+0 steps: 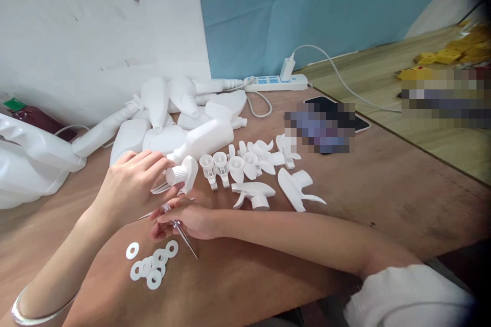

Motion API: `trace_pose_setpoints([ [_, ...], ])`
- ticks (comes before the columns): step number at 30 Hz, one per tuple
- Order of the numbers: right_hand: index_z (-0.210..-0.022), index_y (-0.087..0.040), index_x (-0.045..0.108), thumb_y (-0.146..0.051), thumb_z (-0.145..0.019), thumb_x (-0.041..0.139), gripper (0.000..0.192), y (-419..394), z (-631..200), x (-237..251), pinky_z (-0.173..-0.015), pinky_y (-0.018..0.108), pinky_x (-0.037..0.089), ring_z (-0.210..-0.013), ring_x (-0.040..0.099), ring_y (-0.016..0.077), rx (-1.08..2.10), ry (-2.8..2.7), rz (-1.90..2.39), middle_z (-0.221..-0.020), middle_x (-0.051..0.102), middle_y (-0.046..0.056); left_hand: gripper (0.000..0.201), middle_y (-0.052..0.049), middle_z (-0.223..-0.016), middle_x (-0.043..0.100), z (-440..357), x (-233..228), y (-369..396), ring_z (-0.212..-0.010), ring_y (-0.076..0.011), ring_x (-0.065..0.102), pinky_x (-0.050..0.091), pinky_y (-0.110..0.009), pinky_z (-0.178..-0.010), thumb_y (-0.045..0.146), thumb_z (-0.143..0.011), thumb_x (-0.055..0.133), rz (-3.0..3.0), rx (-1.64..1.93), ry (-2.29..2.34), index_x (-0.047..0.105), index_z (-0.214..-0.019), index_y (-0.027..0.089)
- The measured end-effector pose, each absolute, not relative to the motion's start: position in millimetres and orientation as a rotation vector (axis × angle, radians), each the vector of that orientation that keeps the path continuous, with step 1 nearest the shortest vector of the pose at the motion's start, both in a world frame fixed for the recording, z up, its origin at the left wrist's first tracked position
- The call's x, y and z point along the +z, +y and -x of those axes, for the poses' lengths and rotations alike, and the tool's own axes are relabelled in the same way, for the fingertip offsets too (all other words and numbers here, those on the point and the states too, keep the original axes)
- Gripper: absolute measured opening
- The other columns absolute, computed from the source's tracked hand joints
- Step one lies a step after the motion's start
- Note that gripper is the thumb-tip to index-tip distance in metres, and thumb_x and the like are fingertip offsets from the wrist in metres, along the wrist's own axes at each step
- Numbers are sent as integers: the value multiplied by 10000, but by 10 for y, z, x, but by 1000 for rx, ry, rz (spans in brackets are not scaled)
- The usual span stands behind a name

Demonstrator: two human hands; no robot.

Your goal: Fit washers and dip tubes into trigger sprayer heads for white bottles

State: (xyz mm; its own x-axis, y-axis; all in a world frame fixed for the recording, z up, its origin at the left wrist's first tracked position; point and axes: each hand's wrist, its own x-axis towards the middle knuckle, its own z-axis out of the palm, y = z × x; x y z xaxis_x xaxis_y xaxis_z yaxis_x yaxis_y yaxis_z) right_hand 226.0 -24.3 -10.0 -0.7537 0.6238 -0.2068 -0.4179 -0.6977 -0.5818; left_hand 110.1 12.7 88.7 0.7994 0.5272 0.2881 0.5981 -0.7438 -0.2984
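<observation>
Two hands work at the brown wooden tabletop (383, 199). Our left hand (134, 186) grips a white plastic trigger sprayer head (183, 173), raised just above the board; our right hand (190, 218) pinches a thin clear dip tube (184, 235) below it. We judge assembly barely begun: several white sprayer heads (249, 163) lie loose, a cluster of white ring washers (151, 263) is unused. White plastic bottles (184, 122) lie uncapped behind; their contents cannot be seen.
</observation>
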Motion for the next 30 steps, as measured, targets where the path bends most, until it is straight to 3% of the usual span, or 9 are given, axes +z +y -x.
trace_pose_setpoints([
  [6,-676,-128,583,-345,-578,759,296,-256,-2283,-34,-771,342,415,-631,574,123,2383,-748,490,-563,570,-26,330,-23,-605,537,-1240,764,141,-619,-187,518,342,-307,-597,437,-809,430,2607,-48,-1145,450,-607,176],
  [11,-650,-134,580,-352,-581,756,288,-243,-2260,-59,-791,352,411,-595,561,115,2389,-769,480,-534,548,-43,354,-24,-658,512,-1381,727,132,-546,-143,453,293,-265,-516,465,-808,388,2661,16,-1412,384,-598,181],
  [16,-645,-135,590,-372,-563,768,308,-239,-2245,-90,-824,379,420,-647,600,144,2388,-752,485,-541,571,-27,391,-7,-508,448,-1467,719,124,-478,-144,416,252,-261,-472,486,-779,390,2617,41,-1699,322,-534,189],
  [30,-776,-120,600,-385,-651,724,318,-247,-2253,-38,-839,406,415,-713,614,165,2414,-725,529,-625,584,-7,624,-75,-472,574,-1605,710,227,-410,-184,489,279,-270,-429,648,-779,273,2553,143,-2027,505,-442,177],
])
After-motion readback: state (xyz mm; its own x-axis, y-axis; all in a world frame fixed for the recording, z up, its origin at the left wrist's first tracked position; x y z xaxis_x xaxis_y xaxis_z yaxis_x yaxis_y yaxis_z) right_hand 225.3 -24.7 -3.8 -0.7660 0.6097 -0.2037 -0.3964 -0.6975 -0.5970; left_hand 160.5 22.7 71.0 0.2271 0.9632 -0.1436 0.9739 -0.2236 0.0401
